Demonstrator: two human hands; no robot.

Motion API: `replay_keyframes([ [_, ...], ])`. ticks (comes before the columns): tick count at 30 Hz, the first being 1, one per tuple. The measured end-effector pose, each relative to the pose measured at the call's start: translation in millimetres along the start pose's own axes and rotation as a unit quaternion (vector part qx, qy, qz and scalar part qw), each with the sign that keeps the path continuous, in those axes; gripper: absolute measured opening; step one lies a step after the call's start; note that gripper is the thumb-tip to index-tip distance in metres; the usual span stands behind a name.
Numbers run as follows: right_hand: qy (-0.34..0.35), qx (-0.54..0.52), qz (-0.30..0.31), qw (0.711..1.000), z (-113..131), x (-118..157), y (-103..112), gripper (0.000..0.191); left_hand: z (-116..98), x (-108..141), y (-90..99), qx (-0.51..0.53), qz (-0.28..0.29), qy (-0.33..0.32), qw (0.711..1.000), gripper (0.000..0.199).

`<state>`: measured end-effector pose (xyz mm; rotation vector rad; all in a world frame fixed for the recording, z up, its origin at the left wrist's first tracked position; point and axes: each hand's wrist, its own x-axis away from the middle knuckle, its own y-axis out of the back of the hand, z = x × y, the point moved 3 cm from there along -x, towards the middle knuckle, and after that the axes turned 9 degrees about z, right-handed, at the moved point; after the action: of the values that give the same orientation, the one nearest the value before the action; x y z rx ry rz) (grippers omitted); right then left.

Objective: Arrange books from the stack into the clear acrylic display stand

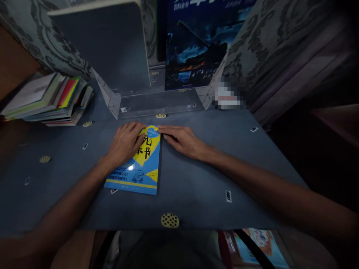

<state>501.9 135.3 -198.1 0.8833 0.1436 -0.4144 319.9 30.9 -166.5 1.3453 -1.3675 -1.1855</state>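
Observation:
A blue and yellow paperback book [146, 175] with large dark characters on its cover lies flat on the dark blue-grey tablecloth. Across its upper left part rests my left hand [127, 140], fingers stretched and lying on the cover, hiding some of the print. My right hand [182, 140] comes in from the right, its extended fingertips touching the book's top right corner. The right thumb is held a little apart, below the fingers. Neither hand is wrapped round anything.
Behind the book stands a clear acrylic rack [157, 102] holding a large dark book [103, 48] and a book with a tank cover [196, 48]. A stack of books [47, 99] sits at the left. A pixelated object [228, 95] stands right of the rack.

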Motion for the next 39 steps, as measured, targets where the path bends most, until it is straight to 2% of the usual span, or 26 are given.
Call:
replay_keyframes([
  [6,0.009,0.012,0.022,1.000,-6.5,-14.5,-1.6,0.041,-3.2,2.7,2.6,-0.066,0.001,0.053,0.996,0.037],
  [9,0.015,0.042,0.017,0.999,-0.8,-10.6,-7.8,0.040,-3.3,3.4,2.2,-0.078,-0.002,0.056,0.995,0.038],
  [12,0.037,0.061,0.021,0.997,19.2,7.2,-16.4,0.041,-2.3,3.9,0.7,-0.065,-0.002,0.057,0.996,0.038],
  [15,0.078,0.052,0.029,0.995,50.0,31.6,-22.9,0.040,-1.1,4.5,-0.9,-0.044,-0.005,0.053,0.998,0.038],
  [18,0.142,0.054,0.033,0.988,79.6,51.7,-26.9,0.037,-0.1,5.1,-1.9,-0.044,-0.010,0.052,0.998,0.038],
  [21,0.198,0.058,0.050,0.977,95.7,60.8,-30.5,0.033,0.4,5.3,-2.6,-0.052,-0.004,0.057,0.997,0.037],
  [27,0.230,0.063,0.062,0.969,97.9,56.6,-34.5,0.024,0.6,5.6,-3.1,-0.052,-0.007,0.051,0.997,0.036],
  [30,0.234,0.073,0.066,0.967,98.5,54.8,-35.3,0.027,0.7,5.7,-3.3,-0.053,-0.014,0.049,0.997,0.036],
  [39,0.253,0.086,0.049,0.962,104.3,55.6,-32.1,0.022,0.3,6.0,-2.6,-0.045,-0.017,0.039,0.998,0.035],
])
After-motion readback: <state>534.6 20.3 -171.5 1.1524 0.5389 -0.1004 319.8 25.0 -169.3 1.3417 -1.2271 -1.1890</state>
